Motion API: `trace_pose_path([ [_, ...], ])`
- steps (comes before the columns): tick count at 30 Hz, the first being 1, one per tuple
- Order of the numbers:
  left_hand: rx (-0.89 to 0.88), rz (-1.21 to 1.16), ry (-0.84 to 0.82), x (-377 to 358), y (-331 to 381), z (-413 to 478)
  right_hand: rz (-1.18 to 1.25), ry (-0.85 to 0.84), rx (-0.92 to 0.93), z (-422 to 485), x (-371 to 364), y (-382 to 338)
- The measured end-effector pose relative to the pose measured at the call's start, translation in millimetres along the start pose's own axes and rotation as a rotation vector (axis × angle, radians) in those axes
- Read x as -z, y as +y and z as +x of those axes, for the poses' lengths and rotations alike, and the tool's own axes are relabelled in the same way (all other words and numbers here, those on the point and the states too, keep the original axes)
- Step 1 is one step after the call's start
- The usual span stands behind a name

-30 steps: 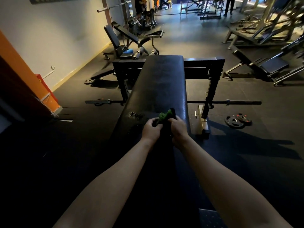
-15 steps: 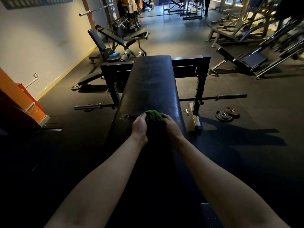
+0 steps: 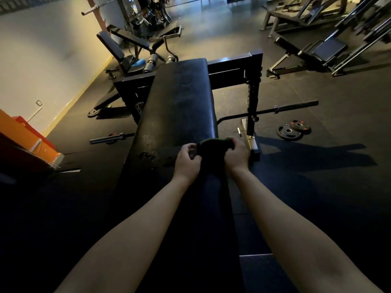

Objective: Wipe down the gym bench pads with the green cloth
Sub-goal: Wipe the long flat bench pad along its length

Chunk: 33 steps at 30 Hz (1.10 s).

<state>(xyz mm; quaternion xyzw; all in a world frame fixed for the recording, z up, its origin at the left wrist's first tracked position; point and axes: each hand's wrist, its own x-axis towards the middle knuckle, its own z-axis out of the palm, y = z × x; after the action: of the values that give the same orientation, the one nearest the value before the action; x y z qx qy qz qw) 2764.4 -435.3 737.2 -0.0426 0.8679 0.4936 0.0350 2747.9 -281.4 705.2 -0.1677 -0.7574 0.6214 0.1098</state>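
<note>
Head camera shows your left hand (image 3: 187, 160) and right hand (image 3: 236, 154) both gripping the bunched green cloth (image 3: 213, 144) over the bench pad (image 3: 182, 98), toward its right edge. Wiping seems barely begun, though the dim light may hide streaks. The far stretch is left to do.

— Where are the arms?
— Both bare forearms reach forward, nearly parallel
— The hands?
— Left hand (image 3: 187, 161) and right hand (image 3: 236, 155) near each other, fingers curled, each gripping one side of the green cloth (image 3: 213, 145) between them
</note>
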Motion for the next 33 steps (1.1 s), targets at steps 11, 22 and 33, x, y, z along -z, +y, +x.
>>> trace_pose_path([
  [11, 0.169, 0.792, -0.157, -73, 0, 7, 0.247, -0.315, -0.307, 49, -27, 50],
  [22, 0.147, 0.759, -0.088, -74, -5, 11, 0.000, -0.072, -0.096, 28, -16, 50],
  [33, 0.110, 0.821, -0.033, -16, -11, 20, -0.350, -0.370, 0.261, 49, -54, 1],
])
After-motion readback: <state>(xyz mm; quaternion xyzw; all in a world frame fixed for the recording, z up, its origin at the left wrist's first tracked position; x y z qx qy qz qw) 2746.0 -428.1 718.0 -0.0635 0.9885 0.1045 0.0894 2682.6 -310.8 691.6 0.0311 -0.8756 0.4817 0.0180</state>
